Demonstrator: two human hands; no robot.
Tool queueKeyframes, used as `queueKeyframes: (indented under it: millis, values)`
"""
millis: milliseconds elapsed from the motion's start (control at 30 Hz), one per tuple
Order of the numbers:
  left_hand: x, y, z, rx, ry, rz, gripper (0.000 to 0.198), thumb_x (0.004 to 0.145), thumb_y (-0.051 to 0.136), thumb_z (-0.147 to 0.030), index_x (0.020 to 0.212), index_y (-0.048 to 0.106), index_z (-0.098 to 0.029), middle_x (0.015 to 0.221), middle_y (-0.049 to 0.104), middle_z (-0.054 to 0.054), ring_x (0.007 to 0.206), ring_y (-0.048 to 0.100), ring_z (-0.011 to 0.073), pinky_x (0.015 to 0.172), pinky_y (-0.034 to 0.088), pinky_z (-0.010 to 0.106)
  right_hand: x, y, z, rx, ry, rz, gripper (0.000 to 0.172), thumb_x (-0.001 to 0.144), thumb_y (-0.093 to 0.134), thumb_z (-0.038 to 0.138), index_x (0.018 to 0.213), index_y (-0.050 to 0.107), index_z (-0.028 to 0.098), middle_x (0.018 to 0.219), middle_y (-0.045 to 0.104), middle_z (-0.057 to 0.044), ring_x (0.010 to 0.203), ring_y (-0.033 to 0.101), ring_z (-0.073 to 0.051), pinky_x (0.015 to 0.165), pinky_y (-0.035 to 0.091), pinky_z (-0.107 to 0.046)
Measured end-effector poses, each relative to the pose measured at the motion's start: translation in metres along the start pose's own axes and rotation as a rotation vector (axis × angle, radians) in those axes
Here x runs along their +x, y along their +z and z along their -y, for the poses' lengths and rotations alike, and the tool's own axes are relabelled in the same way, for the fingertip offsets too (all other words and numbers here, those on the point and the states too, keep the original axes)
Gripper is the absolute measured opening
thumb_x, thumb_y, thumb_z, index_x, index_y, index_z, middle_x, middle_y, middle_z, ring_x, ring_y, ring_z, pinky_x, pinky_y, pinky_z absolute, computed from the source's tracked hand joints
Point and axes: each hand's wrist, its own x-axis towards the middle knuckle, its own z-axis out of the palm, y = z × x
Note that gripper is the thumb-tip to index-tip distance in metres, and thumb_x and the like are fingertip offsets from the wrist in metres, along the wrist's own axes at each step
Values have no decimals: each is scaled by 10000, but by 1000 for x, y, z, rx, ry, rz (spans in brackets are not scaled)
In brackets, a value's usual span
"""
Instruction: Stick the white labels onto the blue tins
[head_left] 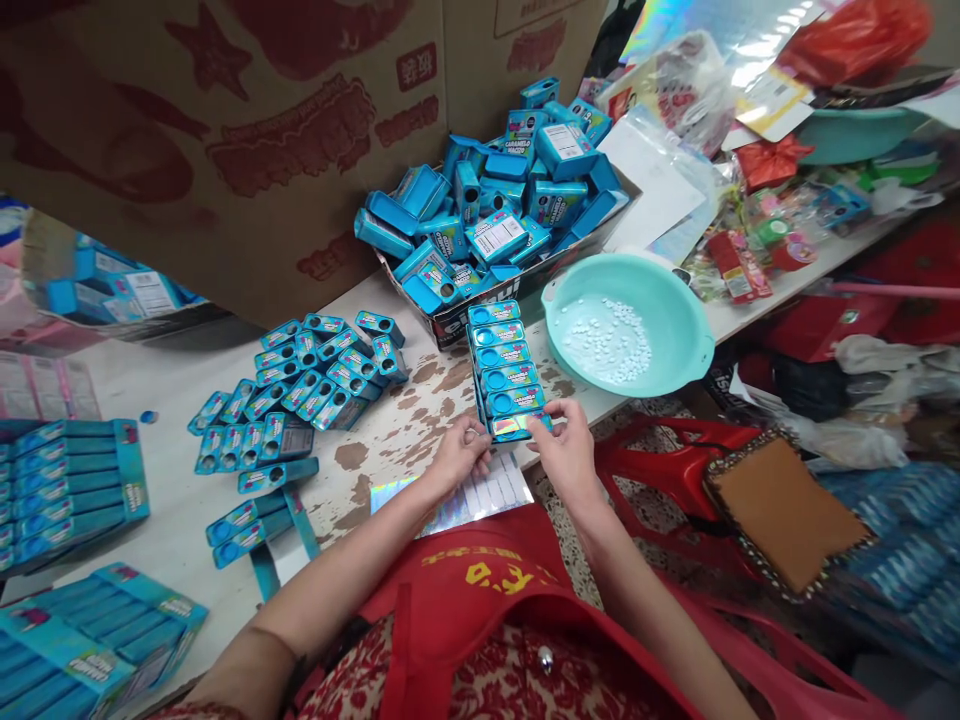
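Note:
A row of several blue candy tins (504,355) stands in a narrow tray at the table's front edge. Across the nearest tin (517,436) lies a shiny rainbow-tinted sticker (511,425). My right hand (568,452) grips the right end of that tin, its thumb down on the sticker. At the tin's left end, my left hand (459,457) has its fingers curled in a pinch; anything between the fingertips is too small to make out. Below both hands, a silvery sticker sheet (480,500) lies at the table edge, partly under my left forearm.
An open carton (427,318) heaped with blue tins stands behind. A turquoise basin (675,300) with small white candies is on the right. Loose tins (300,385) and filled display boxes (131,470) occupy the left. A large cardboard box (300,230) rises behind; a red stool (660,460) stands right.

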Motion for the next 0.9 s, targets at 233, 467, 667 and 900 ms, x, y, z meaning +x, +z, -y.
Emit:
queueKeyframes:
  millis: [233,467,667,900]
  values:
    - [-5,-71,26,624,22,140,282,716,584,-438,711,579,-157,677,575,13,651,500,150,584,339,242,-53,-10,-2,-115,-246,-257,154,845,549,319,939,505,205,854,530,-25,739,510,-147,673,461,-289]
    - [-12,-87,52,692,6,222,165,713,517,-288,657,591,-151,571,490,-24,581,413,124,552,272,237,-64,39,-26,-517,-536,558,245,886,506,240,1117,579,204,1023,592,-102,975,557,-225,822,489,-352]
    - [-12,-83,53,744,-10,73,223,739,469,-288,604,583,-152,534,459,-23,550,380,120,534,240,248,-54,72,-45,-875,-639,699,394,846,584,254,1238,547,235,1210,582,-115,1062,529,-289,832,478,-422]
    - [-8,-81,53,720,-18,6,182,723,497,-260,612,598,-157,563,524,-2,585,440,140,561,295,248,-58,53,-37,-739,-673,669,103,838,584,189,921,642,210,1019,655,-87,956,568,-238,782,453,-361]
